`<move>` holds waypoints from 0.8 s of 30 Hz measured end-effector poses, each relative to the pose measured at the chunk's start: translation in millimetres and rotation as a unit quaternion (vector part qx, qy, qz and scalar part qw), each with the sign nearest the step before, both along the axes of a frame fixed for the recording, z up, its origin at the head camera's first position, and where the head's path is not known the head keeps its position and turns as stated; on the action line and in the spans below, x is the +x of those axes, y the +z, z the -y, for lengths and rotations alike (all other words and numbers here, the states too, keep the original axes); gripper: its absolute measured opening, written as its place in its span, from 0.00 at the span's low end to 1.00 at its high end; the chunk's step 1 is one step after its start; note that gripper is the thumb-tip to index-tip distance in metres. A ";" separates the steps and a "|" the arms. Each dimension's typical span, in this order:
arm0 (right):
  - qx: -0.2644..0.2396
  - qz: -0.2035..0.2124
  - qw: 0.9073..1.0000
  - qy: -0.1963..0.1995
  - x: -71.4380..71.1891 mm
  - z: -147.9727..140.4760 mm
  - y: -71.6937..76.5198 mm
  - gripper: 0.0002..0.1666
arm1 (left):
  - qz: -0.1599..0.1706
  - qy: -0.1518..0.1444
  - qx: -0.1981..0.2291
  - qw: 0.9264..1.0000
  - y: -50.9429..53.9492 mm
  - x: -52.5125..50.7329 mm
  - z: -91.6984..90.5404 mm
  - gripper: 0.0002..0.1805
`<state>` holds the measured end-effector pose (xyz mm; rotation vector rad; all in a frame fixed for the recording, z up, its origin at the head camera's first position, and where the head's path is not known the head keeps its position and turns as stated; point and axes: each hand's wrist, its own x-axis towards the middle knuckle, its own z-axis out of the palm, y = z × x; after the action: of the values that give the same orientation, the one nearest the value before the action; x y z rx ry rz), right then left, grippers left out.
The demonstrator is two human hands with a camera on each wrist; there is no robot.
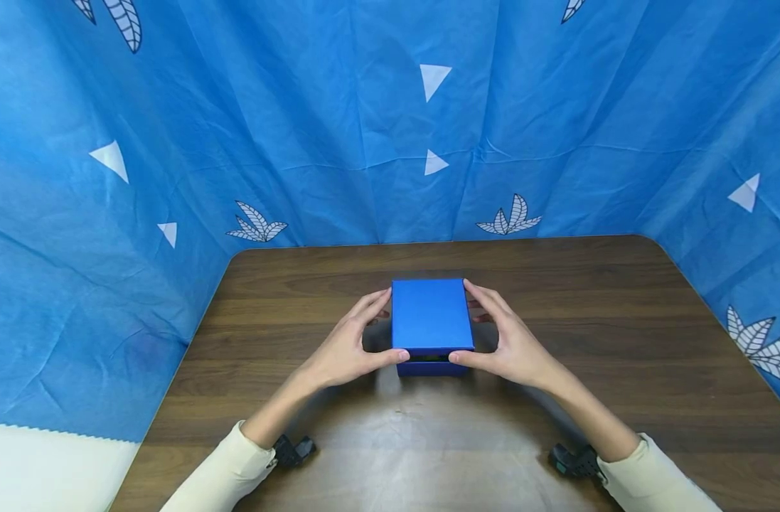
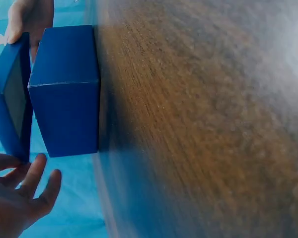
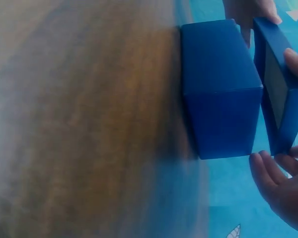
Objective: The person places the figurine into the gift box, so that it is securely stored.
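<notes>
A blue box lid (image 1: pixel 431 313) is held level between my two hands, just above a blue box base (image 1: pixel 431 369). My left hand (image 1: pixel 346 348) grips the lid's left side, its thumb at the near left corner and fingers toward the far one. On the other side my right hand (image 1: pixel 516 348) grips it the same way. Both wrist views show a narrow gap between the lid (image 2: pixel 12 99) and the base (image 3: pixel 223 124), which stands on the table. The lid's pale inner face shows there. What the base holds is hidden from me.
The brown wood-grain table (image 1: pixel 620 320) spreads around the box, its near middle shiny with reflected light. Blue curtains (image 1: pixel 338 107) with white triangles and leaf prints hang behind and along both sides. A pale cloth (image 1: pixel 44 462) lies at the lower left.
</notes>
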<state>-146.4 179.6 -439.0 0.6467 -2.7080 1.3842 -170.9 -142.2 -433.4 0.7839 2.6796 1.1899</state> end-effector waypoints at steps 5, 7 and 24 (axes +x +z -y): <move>0.026 0.043 0.999 -0.009 1.5 -0.2 -5.8 0.68 | 0.031 -0.002 -0.016 0.999 -2.7 -0.4 -2.5 0.60; 0.030 0.055 0.998 -0.011 2.2 0.2 -6.8 0.68 | 0.041 -0.001 -0.020 0.999 -4.0 -0.6 -3.5 0.60; 0.015 0.090 0.996 -0.011 3.8 2.9 -13.0 0.67 | 0.071 -0.009 -0.024 0.997 -15.8 -2.7 -1.2 0.59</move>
<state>-142.5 176.7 -452.0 0.5164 -2.8685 1.4675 -173.6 -140.9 -449.2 0.6870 2.5706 1.1269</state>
